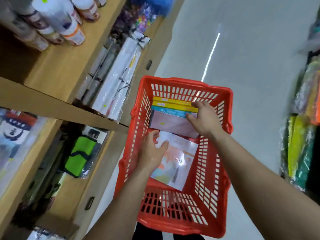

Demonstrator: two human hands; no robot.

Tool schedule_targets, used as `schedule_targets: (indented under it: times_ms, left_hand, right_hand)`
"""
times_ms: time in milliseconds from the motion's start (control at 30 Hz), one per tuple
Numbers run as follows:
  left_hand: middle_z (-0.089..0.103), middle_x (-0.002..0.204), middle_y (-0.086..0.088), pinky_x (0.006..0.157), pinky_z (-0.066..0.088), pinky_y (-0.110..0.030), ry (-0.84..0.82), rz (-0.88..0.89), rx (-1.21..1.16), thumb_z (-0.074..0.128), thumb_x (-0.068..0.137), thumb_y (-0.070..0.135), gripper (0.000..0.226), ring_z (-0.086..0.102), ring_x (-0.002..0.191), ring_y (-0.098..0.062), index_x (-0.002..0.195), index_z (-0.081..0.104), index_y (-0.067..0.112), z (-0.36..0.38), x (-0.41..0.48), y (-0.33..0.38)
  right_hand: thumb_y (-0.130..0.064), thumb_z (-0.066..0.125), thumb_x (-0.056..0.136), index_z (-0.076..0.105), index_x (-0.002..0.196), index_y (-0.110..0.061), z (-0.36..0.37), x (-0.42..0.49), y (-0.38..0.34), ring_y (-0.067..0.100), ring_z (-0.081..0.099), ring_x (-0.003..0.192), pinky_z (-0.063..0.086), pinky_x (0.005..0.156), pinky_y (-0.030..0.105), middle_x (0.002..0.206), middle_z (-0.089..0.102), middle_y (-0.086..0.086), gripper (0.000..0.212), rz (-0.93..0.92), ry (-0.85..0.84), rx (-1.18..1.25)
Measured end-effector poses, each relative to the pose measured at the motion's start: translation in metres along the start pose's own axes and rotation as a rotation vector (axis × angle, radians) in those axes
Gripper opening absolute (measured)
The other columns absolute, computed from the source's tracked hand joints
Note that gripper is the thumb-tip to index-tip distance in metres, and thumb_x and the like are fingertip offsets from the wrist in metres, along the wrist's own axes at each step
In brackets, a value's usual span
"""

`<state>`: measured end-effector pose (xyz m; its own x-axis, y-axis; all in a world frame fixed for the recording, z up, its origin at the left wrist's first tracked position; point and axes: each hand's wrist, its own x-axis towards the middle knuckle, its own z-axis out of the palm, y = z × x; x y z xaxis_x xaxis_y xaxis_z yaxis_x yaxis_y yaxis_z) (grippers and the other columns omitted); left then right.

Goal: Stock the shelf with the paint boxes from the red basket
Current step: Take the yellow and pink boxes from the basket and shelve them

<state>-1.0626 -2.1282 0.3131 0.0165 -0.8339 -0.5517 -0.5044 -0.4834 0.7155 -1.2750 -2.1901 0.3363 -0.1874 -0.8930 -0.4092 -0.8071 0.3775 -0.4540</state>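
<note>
A red plastic basket [209, 172] stands on the pale floor beside the wooden shelf [57, 66]. Inside it at the far end stand several paint boxes [170, 108], two with yellow edges and one teal. A flat box with a glossy picture cover [174, 163] lies nearer me. My right hand [203, 117] reaches into the far end, fingers spread against the upright boxes' right side. My left hand [150, 153] is low in the basket over the flat box's left edge, fingers apart. Neither hand clearly grips anything.
The shelf on the left carries wrapped rolls [57, 23], long flat white packs [119, 70] and, lower down, a green and black bag [81, 151]. Bright wrapped goods [301, 135] line the right side. Bare grey floor [251, 58] runs ahead between them.
</note>
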Motion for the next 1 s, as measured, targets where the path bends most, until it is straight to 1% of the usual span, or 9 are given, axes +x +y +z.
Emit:
schedule_targets:
  times_ms: [133,233,333,467,600,700,800,867,1000]
  left_hand:
    - [0.06,0.127,0.008,0.074,0.04,-0.008,0.027,-0.032,-0.065,0.075,0.091,0.021,0.048,0.061,0.114,-0.014,0.136,0.057,0.02,0.02,0.035,-0.017]
    - [0.061,0.133,0.005,0.083,0.044,-0.013,0.024,-0.04,-0.153,0.072,0.093,0.014,0.049,0.062,0.115,-0.015,0.139,0.055,0.018,0.028,0.048,-0.021]
    - [0.062,0.133,0.003,0.088,0.047,-0.018,0.01,-0.025,-0.196,0.07,0.094,0.01,0.049,0.062,0.117,-0.017,0.139,0.055,0.019,0.031,0.056,-0.024]
    - [0.062,0.137,0.003,0.092,0.049,-0.023,-0.015,-0.02,-0.201,0.071,0.094,0.009,0.049,0.062,0.117,-0.014,0.139,0.056,0.02,0.031,0.058,-0.03]
    - [0.058,0.136,0.003,0.087,0.047,-0.016,-0.043,-0.024,-0.245,0.07,0.095,0.008,0.05,0.061,0.114,-0.013,0.136,0.051,0.029,0.034,0.059,-0.034]
    - [0.06,0.137,-0.003,0.084,0.049,-0.011,-0.061,-0.053,-0.304,0.071,0.094,0.008,0.053,0.064,0.115,-0.017,0.141,0.048,0.019,0.037,0.057,-0.033]
    - [0.069,0.131,-0.012,0.094,0.058,-0.028,-0.03,-0.095,-0.411,0.074,0.088,0.02,0.052,0.07,0.113,-0.018,0.132,0.051,0.007,0.038,0.052,-0.035]
    - [0.072,0.127,-0.012,0.101,0.056,-0.04,-0.032,-0.109,-0.458,0.072,0.084,0.028,0.06,0.072,0.115,-0.021,0.136,0.05,0.007,0.039,0.045,-0.04]
    - [0.072,0.126,-0.008,0.1,0.057,-0.044,-0.003,-0.19,-0.501,0.077,0.074,0.044,0.073,0.072,0.115,-0.023,0.134,0.048,0.013,0.043,0.039,-0.042]
  right_hand:
    - [-0.039,0.063,0.091,0.057,0.14,-0.007,0.032,0.038,0.011,0.043,0.054,0.123,0.046,0.104,0.048,0.135,0.058,0.02,0.058,0.064,0.008,-0.091]
    - [-0.045,0.059,0.093,0.059,0.135,-0.01,0.046,0.047,0.013,0.039,0.057,0.121,0.048,0.1,0.05,0.133,0.059,0.016,0.055,0.078,0.037,-0.144]
    - [-0.049,0.052,0.096,0.058,0.135,-0.014,0.057,0.051,0.018,0.034,0.053,0.127,0.042,0.106,0.051,0.138,0.057,0.012,0.053,0.071,0.055,-0.183]
    - [-0.061,0.039,0.093,0.05,0.146,-0.016,0.065,0.048,0.024,0.038,0.044,0.133,0.037,0.108,0.051,0.15,0.052,0.01,0.069,0.079,0.025,-0.242]
    - [-0.065,0.03,0.091,0.054,0.141,-0.019,0.075,0.038,0.026,0.036,0.045,0.126,0.037,0.099,0.049,0.139,0.062,0.007,0.072,0.079,0.061,-0.257]
    - [-0.07,0.033,0.088,0.061,0.124,-0.021,0.079,0.027,0.025,0.035,0.047,0.119,0.035,0.097,0.05,0.127,0.064,0.004,0.067,0.076,0.063,-0.26]
    - [-0.072,0.033,0.087,0.061,0.118,-0.023,0.082,0.01,0.027,0.035,0.049,0.118,0.036,0.098,0.05,0.121,0.062,0.005,0.065,0.058,0.015,-0.187]
    - [-0.074,0.03,0.085,0.06,0.119,-0.022,0.082,0.004,0.027,0.036,0.054,0.114,0.04,0.096,0.048,0.12,0.06,0.007,0.069,0.067,-0.051,-0.092]
    - [-0.065,0.03,0.096,0.056,0.111,-0.024,0.081,0.015,0.029,0.032,0.055,0.104,0.04,0.091,0.045,0.121,0.066,0.008,0.051,0.074,-0.123,-0.088]
